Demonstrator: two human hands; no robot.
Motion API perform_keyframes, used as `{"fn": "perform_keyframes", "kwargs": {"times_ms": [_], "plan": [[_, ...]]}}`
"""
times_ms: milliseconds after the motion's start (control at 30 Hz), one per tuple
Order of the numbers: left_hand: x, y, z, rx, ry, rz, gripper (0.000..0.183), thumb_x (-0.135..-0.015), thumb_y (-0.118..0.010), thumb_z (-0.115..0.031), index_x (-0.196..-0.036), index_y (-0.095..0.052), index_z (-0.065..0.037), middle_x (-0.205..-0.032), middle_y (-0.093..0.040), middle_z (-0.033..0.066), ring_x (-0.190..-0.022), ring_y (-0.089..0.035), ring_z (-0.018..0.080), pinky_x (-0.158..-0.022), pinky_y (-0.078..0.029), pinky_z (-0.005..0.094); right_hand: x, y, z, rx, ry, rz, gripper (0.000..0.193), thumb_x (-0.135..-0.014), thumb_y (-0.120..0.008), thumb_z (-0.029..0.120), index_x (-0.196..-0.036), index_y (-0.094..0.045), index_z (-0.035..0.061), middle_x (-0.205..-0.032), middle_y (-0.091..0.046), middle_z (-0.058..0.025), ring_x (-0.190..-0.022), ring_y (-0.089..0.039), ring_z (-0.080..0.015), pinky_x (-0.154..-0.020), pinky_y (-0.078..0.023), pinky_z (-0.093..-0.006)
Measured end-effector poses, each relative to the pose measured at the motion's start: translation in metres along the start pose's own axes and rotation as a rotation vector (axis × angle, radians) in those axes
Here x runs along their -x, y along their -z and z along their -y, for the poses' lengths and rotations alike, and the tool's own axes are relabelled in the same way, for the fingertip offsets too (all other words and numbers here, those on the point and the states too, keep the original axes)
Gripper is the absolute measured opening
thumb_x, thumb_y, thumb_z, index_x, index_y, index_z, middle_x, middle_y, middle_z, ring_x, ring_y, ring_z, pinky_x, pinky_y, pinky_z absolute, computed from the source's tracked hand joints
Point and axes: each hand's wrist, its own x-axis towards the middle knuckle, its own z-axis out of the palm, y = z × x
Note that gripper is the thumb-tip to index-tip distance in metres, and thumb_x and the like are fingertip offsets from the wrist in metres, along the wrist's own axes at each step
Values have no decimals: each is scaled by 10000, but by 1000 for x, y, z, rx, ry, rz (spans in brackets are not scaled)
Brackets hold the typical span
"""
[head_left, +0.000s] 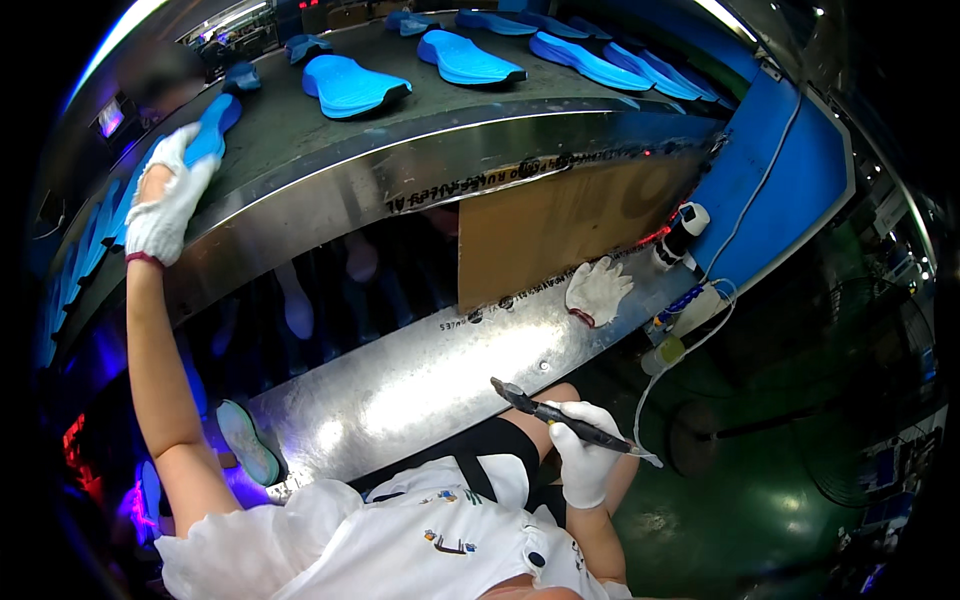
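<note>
My left hand (175,195), in a white knit glove with part of it bare, reaches to the far left over the belt. Its fingers are closed on a blue shoe sole (216,122). White-gloved too, my right hand (585,455) is above my lap, wrapped round a black-handled brush (590,433). The brush's dark bristle end points up and left; its other end is whitish, near a thin white tube (645,400). More blue soles lie spread along the belt, one broad sole (352,86) to the right of my left hand.
The dark conveyor belt (270,130) curves behind a metal rim. Below it are a cardboard sheet (560,230) and a metal shelf (420,375) with a loose white glove (598,291). A pale sole (247,442) leans at the shelf's left end. A blue panel (780,170) stands at right.
</note>
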Motion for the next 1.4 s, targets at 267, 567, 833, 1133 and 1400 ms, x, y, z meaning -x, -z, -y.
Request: {"fn": "perform_keyframes", "kwargs": {"times_ms": [267,567,833,1133,1400], "plan": [[55,10,-28,426,-106,-209,156,-919,-653,-84,-1045,-677,6,-1149,-686,133,-1087,-642,246,-887,-514,357,9,-9,-11,37,-88,-54,227,-861,-736,19,-1061,-654,-53,-895,-685,-71,-696,-600,-76,-642,-485,-197],[245,-96,-194,1046,-628,-177,110,-808,-676,-110,-885,-645,-37,-930,-668,174,-949,-647,361,-796,-527,438,11,21,-38,-72,-280,-425,223,-926,-643,9,-1142,-602,-35,-934,-704,-127,-602,-615,-80,-532,-500,-188],[345,-192,-215,1272,50,682,284,-768,-805,-153,-999,-663,-69,-1440,-431,229,-1299,-472,377,-1085,-396,426,-9,24,-89,132,-458,-381,183,-914,-692,103,-1060,-660,-1,-758,-628,-24,-558,-531,-63,-495,-420,-202],[309,-254,-244,2191,1370,1669,774,-962,-183,-741,-1234,-570,-128,-1038,-664,125,-846,-620,306,-677,-501,416,-50,-30,-145,949,-178,17,167,-869,-677,238,-937,-683,85,-802,-705,-140,-726,-691,-311,-678,-547,-406],[314,-216,-267,2666,1349,1514,812,-997,-280,-670,-1435,-443,-6,-1332,-569,266,-1171,-603,407,-1008,-487,559,-5,-17,-60,602,-196,53,176,-805,-759,105,-962,-690,69,-824,-678,-118,-746,-683,-258,-689,-543,-326]]}}
